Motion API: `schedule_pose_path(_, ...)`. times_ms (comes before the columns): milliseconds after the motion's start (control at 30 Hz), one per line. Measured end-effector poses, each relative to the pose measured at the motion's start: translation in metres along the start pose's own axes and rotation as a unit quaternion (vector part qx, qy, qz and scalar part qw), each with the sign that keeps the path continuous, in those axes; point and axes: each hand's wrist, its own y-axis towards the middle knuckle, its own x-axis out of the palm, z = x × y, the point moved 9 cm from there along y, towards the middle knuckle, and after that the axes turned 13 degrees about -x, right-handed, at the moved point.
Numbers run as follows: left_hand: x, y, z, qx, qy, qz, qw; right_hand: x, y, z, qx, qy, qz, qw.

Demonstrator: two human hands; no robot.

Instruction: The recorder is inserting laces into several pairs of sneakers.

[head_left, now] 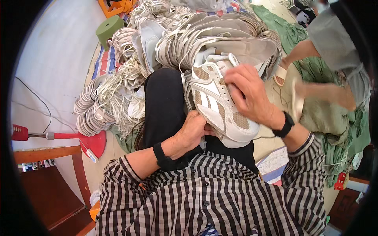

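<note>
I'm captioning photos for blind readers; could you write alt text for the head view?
A person's left hand grips a white-and-beige sneaker upper, the right hand at its tongue. Beyond lie heaped shoe pieces, near a green stool.

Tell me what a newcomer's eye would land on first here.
First, the white-and-beige sneaker upper at the centre, held at its lower left by the left hand, with the right hand at its eyelet side. Next, the large heap of bundled pale shoe uppers beyond it, then another person's blurred legs at the right.
</note>
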Motion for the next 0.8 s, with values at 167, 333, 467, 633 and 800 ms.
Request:
schedule_pose_path(167,0.000,0.005,0.007,-0.043,0.092,0.004,0.995,-0.024,0.006,0.009,0.076,0.079,0.057,0.992)
schedule_pose_path(333,0.003,0.007,0.004,-0.077,0.165,0.025,0.983,0.002,0.023,0.092,0.222,0.225,-0.058,0.947)
schedule_pose_path(467,-0.002,0.006,0.010,-0.089,0.170,0.014,0.981,0.052,-0.002,0.122,0.371,0.431,-0.122,0.813)
schedule_pose_path(633,-0.025,-0.015,0.032,-0.095,0.281,0.008,0.955,0.041,-0.004,0.082,0.236,0.310,-0.074,0.918)
schedule_pose_path(800,-0.018,-0.051,0.105,0.200,0.538,0.192,0.796,0.018,-0.007,0.002,0.120,0.091,-0.028,0.988)
